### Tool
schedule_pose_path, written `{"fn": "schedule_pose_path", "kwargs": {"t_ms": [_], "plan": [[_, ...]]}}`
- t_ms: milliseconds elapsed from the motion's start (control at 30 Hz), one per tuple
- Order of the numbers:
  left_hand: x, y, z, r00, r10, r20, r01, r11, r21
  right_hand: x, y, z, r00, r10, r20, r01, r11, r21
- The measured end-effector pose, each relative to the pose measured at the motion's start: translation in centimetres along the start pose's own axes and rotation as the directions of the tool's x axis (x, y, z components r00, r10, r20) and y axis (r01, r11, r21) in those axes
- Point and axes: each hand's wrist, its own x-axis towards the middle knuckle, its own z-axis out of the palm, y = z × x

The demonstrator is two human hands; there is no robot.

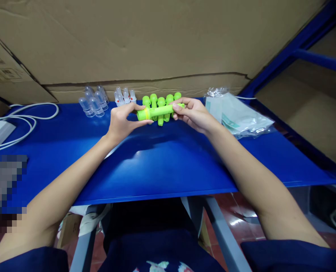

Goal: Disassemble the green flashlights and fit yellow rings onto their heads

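Through the head view, the only feed I have, I'm looking down on a blue, glossy tabletop [168,173] backed by brown cardboard sheeting [156,41]. The left hand [121,121] grasps the wide, threaded end of a lime-green plastic tube [162,110], thumb below and forefinger above, beside a thin yellow ring [147,113] around it. The right hand [193,113] pinches the narrow far end between thumb and fingers. The tube lies nearly level between them, raised over the table, in front of several lime-green plastic pieces with rounded heads [146,100].

To the left of those stand small clear cups with red dots [126,95] and, farther left, taller clear domed plastic caps [96,107]. A clear plastic bag with pale green contents [247,117] lies near the right forearm.

I read the step in hand as two-handed work on the tube, perhaps at the ringed end, though I can't tell whether anything is turning. The next move, I judge, calls for a firm right pinch and fine left-finger control.
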Motion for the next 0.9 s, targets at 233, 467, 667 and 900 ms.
{"fn": "schedule_pose_path", "kwargs": {"t_ms": [233,467,667,900], "plan": [[-0.1,-0.4,-0.2,1.0,0.013,0.008,-0.014,1.0,0.021,-0.2,-0.1,0.3,1.0,0.01,-0.004,-0.01,1.0,-0.011],[0.3,-0.1,-0.1,0.988,0.069,0.14,-0.06,0.996,-0.071,-0.3,-0.1,0.5,1.0,-0.005,0.021,0.006,0.999,-0.045],[0.3,1.2,0.3,0.971,-0.04,0.234,0.089,0.975,-0.204,-0.3,-0.3,0.1,0.999,-0.004,0.043,0.007,0.997,-0.083],[0.4,1.5,0.1,0.957,-0.12,0.263,0.198,0.934,-0.297,-0.3,-0.8,-0.3,1.0,-0.024,-0.013,0.023,0.997,-0.077]]}}
